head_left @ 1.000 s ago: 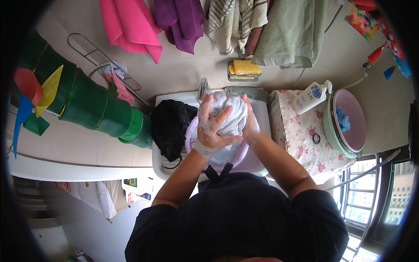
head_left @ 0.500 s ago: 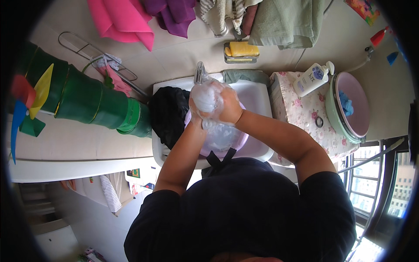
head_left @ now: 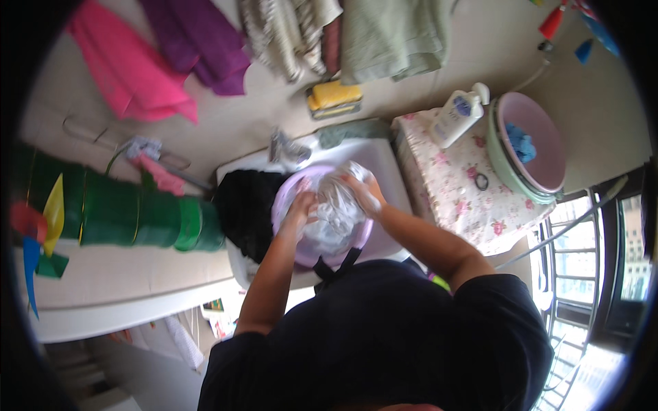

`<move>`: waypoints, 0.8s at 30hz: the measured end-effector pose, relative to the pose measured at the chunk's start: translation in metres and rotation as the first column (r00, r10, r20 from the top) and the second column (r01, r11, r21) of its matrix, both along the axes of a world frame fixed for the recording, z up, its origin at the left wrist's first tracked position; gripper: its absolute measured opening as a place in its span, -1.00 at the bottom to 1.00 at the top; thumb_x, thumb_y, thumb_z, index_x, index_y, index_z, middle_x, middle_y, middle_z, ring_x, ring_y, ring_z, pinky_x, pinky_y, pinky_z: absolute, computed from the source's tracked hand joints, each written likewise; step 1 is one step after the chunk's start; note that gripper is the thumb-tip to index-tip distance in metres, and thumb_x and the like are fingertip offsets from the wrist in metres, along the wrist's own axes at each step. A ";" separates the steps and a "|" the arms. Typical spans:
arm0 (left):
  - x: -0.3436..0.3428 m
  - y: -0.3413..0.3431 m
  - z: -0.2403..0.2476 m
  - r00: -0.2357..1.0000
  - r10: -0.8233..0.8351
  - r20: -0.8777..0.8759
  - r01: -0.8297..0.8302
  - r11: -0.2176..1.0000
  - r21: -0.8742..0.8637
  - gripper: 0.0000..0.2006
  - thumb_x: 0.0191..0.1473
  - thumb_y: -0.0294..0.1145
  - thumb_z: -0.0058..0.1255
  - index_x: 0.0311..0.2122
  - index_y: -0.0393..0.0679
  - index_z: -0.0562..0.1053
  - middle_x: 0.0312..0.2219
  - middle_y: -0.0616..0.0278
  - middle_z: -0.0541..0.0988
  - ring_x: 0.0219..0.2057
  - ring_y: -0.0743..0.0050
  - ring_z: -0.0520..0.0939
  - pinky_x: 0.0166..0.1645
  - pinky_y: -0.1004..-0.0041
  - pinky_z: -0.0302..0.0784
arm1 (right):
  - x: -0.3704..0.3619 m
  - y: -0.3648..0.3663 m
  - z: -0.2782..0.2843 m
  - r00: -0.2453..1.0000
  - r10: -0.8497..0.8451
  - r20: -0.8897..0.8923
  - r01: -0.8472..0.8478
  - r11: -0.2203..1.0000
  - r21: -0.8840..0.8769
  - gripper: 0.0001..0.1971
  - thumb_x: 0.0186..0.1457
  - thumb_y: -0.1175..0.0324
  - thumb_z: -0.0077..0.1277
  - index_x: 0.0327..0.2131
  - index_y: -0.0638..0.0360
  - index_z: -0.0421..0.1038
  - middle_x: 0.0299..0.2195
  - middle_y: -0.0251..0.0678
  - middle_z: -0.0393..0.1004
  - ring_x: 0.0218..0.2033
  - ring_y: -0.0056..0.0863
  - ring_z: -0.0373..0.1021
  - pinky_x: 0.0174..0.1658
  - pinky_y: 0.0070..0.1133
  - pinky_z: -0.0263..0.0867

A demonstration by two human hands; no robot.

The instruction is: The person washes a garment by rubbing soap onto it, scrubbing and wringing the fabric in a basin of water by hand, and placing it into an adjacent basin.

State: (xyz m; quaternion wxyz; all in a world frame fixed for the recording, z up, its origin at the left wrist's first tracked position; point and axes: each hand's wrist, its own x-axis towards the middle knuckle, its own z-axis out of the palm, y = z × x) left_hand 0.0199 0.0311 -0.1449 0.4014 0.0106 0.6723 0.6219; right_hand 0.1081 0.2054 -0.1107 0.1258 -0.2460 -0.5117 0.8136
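Note:
Wet white cloth (head_left: 334, 200) is bunched up over the lilac basin (head_left: 279, 222), which sits in the white sink (head_left: 395, 179). My right hand (head_left: 363, 197) grips the cloth's right side, fingers bent over the folds. At its left edge, my left hand (head_left: 299, 214) has its fingers apart and seems only to touch it; some blur is there. Pale, cloudy suds or cloth fill the lower part of the basin. A chrome faucet (head_left: 286, 149) stands behind the basin. Heaped black fabric (head_left: 250, 209) lies on the sink's left side.
A yellow soap bar (head_left: 337, 94) sits in a wall dish. Several towels hang above. On the right, a flowered cover (head_left: 445, 192) bears a white pump bottle (head_left: 458, 116) and stacked basins (head_left: 531, 140). A green segmented column (head_left: 113, 209) is at left.
My hands have come down from under the faucet into the basin and moved apart. The foamy bundle they pressed together now shows as loosened white cloth. The whole view has shifted and tilted.

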 end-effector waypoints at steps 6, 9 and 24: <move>0.007 -0.066 -0.067 1.000 -0.012 -0.013 0.009 0.985 -0.171 -0.68 0.04 -0.17 -0.03 -0.17 -0.16 0.34 -0.33 0.24 0.49 -0.37 0.56 0.51 -0.32 0.57 0.43 | 0.127 0.146 0.048 0.789 -0.613 -0.040 0.550 0.677 0.489 -0.66 -0.07 0.17 0.09 -0.29 0.21 0.39 -0.38 -0.30 0.43 -0.39 -0.49 0.35 -0.30 -0.55 0.28; 0.014 -0.058 -0.086 0.995 -0.104 -0.003 0.098 0.951 -0.293 -0.69 0.05 -0.17 -0.04 -0.17 -0.15 0.35 -0.38 0.28 0.51 -0.43 0.57 0.51 -0.38 0.56 0.44 | 0.156 0.215 0.115 0.563 -0.648 -0.513 0.820 0.357 0.448 -0.72 -0.01 0.14 0.04 -0.42 0.19 0.35 -0.48 -0.37 0.35 -0.47 -0.56 0.27 -0.32 -0.61 0.23; 0.070 -0.024 -0.108 0.974 -0.186 -0.133 0.100 0.871 -0.481 -0.70 -0.02 -0.17 -0.06 -0.25 -0.17 0.40 -0.39 0.13 0.54 -0.30 0.29 0.54 -0.18 0.39 0.39 | 0.060 0.094 -0.086 0.791 0.487 0.370 -0.609 0.573 0.549 -0.62 -0.09 0.39 0.11 -0.13 0.15 0.32 -0.24 -0.16 0.41 -0.23 -0.39 0.38 -0.16 -0.55 0.31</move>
